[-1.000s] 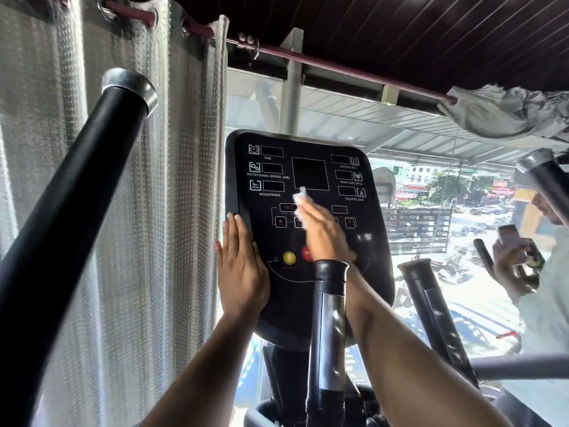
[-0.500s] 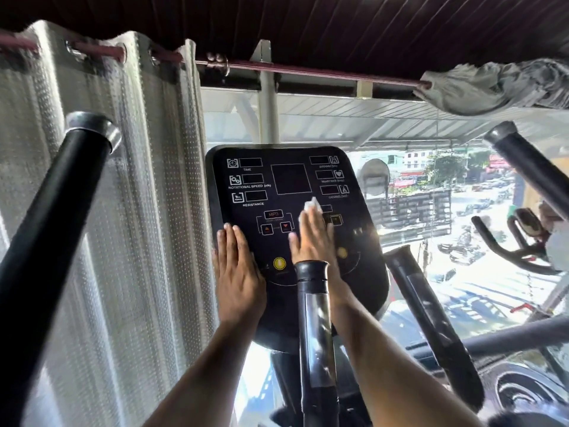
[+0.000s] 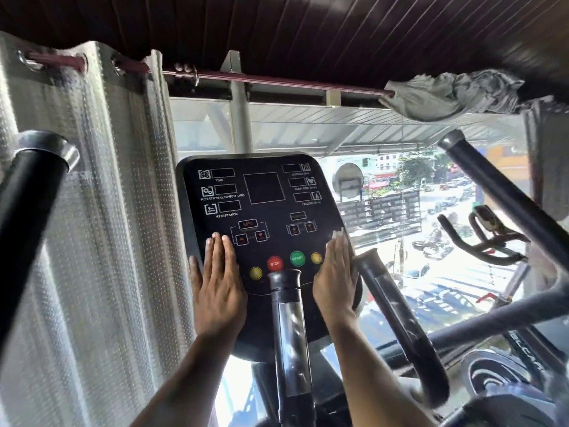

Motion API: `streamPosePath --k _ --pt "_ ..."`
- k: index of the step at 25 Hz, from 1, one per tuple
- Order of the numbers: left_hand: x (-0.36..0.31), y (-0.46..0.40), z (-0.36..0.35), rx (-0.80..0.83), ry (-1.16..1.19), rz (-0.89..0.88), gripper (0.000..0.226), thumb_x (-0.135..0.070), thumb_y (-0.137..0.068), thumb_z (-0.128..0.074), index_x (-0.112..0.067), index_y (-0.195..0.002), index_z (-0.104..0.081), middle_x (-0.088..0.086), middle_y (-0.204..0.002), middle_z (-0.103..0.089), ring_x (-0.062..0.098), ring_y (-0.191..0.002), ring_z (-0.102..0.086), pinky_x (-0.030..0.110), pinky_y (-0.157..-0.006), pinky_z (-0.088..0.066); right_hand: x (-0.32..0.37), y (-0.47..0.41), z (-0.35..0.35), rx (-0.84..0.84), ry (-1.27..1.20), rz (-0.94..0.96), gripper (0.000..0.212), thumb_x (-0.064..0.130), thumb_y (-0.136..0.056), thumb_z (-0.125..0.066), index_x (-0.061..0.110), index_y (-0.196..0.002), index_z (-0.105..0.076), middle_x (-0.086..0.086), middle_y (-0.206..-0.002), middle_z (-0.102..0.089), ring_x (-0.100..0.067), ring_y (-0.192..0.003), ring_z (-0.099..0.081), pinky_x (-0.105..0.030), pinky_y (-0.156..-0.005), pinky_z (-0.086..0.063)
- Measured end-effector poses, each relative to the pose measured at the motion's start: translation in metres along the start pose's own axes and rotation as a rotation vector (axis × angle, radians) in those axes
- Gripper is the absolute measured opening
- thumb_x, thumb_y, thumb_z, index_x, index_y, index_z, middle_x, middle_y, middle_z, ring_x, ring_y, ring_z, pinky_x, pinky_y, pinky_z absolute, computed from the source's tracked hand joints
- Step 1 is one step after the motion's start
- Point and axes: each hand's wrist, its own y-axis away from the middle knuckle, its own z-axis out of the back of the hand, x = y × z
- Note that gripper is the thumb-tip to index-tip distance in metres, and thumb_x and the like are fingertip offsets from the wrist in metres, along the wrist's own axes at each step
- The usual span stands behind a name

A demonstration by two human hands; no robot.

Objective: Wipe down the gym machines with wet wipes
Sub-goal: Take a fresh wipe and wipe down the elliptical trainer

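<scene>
The black console (image 3: pixel 261 211) of an elliptical machine faces me, with unlit displays and red, green and yellow buttons. My left hand (image 3: pixel 218 282) lies flat on its lower left side, fingers straight. My right hand (image 3: pixel 334 282) lies flat on the lower right edge, pressing a white wet wipe (image 3: pixel 336 233) whose tip shows past the fingertips. Most of the wipe is hidden under the hand.
A short grip handle (image 3: pixel 288 309) rises between my forearms, and a second one (image 3: pixel 397 315) stands to the right. Long black arm bars cross at far left (image 3: pixel 27 204) and upper right (image 3: pixel 505 192). A grey curtain (image 3: pixel 117 211) hangs left. An exercise bike (image 3: pixel 480 241) stands at right.
My right hand has slid the wipe from the console's middle to its lower right edge, uncovering the buttons. The left hand stays flat on the left side. The view has tilted down.
</scene>
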Motion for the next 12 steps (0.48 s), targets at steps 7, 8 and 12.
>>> streamPosePath --k 7,8,12 --pt "0.005 -0.001 -0.008 0.012 -0.045 -0.053 0.088 -0.006 -0.094 -0.066 -0.009 -0.164 -0.014 0.007 -0.172 -0.017 0.017 -0.160 -0.006 0.052 -0.129 -0.005 0.016 -0.091 -0.014 0.015 0.095 -0.087 0.075 0.057 -0.106 -0.012 0.008 -0.163 -0.005 -0.005 -0.172 0.002 -0.022 -0.159 -0.001 -0.052 -0.124 0.006" --pt "0.005 0.000 -0.010 0.021 -0.055 -0.059 0.088 -0.006 -0.094 -0.067 -0.010 -0.165 -0.013 0.006 -0.172 -0.017 0.017 -0.160 -0.005 0.052 -0.129 -0.004 0.020 -0.107 -0.017 0.011 0.094 -0.107 0.076 0.057 -0.106 -0.014 0.007 -0.163 -0.008 -0.008 -0.172 -0.005 -0.025 -0.158 -0.010 -0.053 -0.126 -0.003" --pt "0.003 -0.002 -0.007 0.028 -0.081 -0.077 0.086 -0.006 -0.098 -0.061 -0.012 -0.165 -0.008 0.006 -0.172 -0.013 0.016 -0.160 -0.001 0.051 -0.129 -0.005 0.021 -0.129 -0.008 -0.097 -0.087 -0.135 0.045 0.024 -0.104 -0.033 -0.003 -0.131 -0.055 -0.022 -0.133 -0.059 -0.037 -0.120 -0.059 -0.045 -0.100 -0.049"
